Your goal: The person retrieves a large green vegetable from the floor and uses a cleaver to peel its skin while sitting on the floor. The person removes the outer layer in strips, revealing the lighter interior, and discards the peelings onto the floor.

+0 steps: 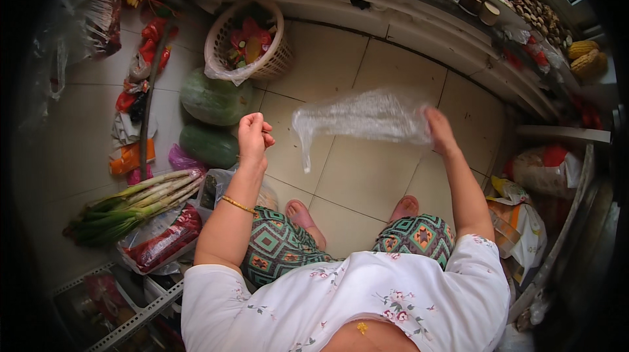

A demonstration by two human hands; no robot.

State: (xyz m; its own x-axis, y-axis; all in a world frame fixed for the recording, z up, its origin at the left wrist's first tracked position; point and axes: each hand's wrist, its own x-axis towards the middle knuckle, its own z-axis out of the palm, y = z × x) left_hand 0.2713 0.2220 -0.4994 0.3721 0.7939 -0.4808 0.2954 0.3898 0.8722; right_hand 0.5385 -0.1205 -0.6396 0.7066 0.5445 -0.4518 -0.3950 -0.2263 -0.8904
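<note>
A clear plastic bag (361, 117) stretches sideways in the air above the tiled floor, blurred by motion. My right hand (439, 128) grips its right end. On the left, a loose strip like a handle hangs down from the bag. My left hand (255, 138) is apart from the bag, its fingers curled in. Whether anything small sits inside those fingers is hidden. Close to my left hand lie a dark green melon (209, 145) and a larger, paler green melon (216, 96).
A plastic basket (281, 52) lined with a bag holds scraps. Leeks (142, 199) lie on packages at left, beside a perforated metal shelf edge (140, 317). Filled bags (521, 234) stand at right. Nuts (533, 10) and corn cobs (587, 59) rest on the ledge. Tiled floor (354, 185) spreads around my feet.
</note>
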